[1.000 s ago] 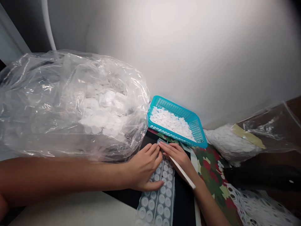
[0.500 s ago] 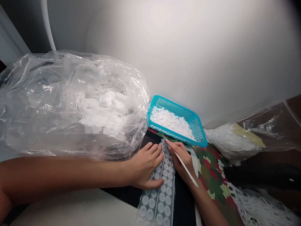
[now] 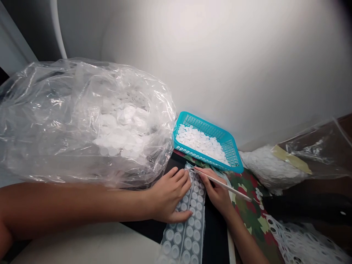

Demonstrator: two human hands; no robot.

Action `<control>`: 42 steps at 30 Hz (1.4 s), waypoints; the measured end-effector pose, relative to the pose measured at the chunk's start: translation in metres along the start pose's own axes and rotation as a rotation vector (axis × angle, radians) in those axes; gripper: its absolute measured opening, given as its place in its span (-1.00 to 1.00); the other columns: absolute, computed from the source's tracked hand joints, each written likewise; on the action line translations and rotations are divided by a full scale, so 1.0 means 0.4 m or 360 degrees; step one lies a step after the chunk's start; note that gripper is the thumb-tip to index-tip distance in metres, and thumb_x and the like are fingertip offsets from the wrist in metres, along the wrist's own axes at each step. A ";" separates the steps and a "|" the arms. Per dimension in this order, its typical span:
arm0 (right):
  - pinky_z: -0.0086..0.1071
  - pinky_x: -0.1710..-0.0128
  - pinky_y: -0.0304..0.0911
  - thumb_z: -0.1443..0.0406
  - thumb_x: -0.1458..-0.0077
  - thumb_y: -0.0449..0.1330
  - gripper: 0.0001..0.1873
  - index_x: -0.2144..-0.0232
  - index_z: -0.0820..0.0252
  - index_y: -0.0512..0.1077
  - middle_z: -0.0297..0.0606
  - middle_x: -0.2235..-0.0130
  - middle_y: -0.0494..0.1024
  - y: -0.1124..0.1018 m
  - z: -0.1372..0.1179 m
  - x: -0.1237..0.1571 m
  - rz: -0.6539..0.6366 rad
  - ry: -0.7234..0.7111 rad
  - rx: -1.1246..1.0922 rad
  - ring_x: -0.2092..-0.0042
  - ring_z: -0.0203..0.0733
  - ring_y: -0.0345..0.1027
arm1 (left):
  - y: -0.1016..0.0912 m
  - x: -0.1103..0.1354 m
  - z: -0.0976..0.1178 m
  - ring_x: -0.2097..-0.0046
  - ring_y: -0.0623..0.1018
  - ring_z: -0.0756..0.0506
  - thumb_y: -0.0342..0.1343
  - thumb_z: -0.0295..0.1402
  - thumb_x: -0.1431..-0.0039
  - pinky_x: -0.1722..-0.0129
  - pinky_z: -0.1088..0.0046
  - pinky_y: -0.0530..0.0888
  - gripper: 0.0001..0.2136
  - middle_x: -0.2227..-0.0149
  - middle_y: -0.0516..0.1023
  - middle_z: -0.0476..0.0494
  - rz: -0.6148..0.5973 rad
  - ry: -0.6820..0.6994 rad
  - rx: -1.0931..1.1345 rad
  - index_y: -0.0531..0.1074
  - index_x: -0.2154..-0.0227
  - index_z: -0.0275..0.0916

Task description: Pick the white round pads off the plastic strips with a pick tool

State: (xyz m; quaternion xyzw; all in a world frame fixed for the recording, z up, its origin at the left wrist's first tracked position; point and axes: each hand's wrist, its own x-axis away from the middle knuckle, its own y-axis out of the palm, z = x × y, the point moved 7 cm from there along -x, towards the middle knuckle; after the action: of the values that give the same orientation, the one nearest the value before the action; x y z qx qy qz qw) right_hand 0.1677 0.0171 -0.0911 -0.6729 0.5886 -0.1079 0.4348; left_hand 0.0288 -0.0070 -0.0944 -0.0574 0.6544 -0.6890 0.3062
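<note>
Pinched between the fingers of the right hand (image 3: 217, 192) is a slim white stick (image 3: 233, 191), its near end at the fingertips over the far end of the strip (image 3: 182, 242); whether that end touches the strip, I cannot tell. From the head view, the stick slants right, its free end above the patterned cloth (image 3: 247, 220). Palm down, the left hand (image 3: 171, 196) lies on the strip with its fingers extended, gripping nothing visible, the thumb across the round pockets. The strip runs lengthwise over a black mat (image 3: 216, 234), a ridge down its middle. Just beyond both hands stands a blue basket (image 3: 235, 154) of white discs (image 3: 200, 141). Left of it, touching or nearly so, a big clear bag (image 3: 55, 121) holds white pieces; to its right lies a smaller bag (image 3: 264, 167) with yellow tape (image 3: 291, 159). Holed white scrap (image 3: 302, 238) sits at lower right.
</note>
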 end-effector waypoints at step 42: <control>-0.29 0.05 0.35 0.37 -0.25 -0.03 -0.57 -0.15 0.05 0.24 -0.27 -0.02 0.48 0.022 -0.032 -0.005 -0.0125 -0.0351 0.0338 0.05 -0.19 0.37 | -0.003 -0.006 0.002 -0.02 0.32 -0.28 -0.15 0.02 -0.15 -0.09 0.22 0.11 -0.38 -0.05 0.35 -0.43 -0.0029 0.0021 -0.0032 0.32 0.00 -0.48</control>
State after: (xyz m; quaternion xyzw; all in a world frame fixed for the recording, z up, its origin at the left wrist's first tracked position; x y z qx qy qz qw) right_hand 0.1526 0.0135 -0.0888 -0.6533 0.4958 -0.1119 0.5611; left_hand 0.0308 -0.0067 -0.0922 -0.0619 0.6628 -0.6855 0.2949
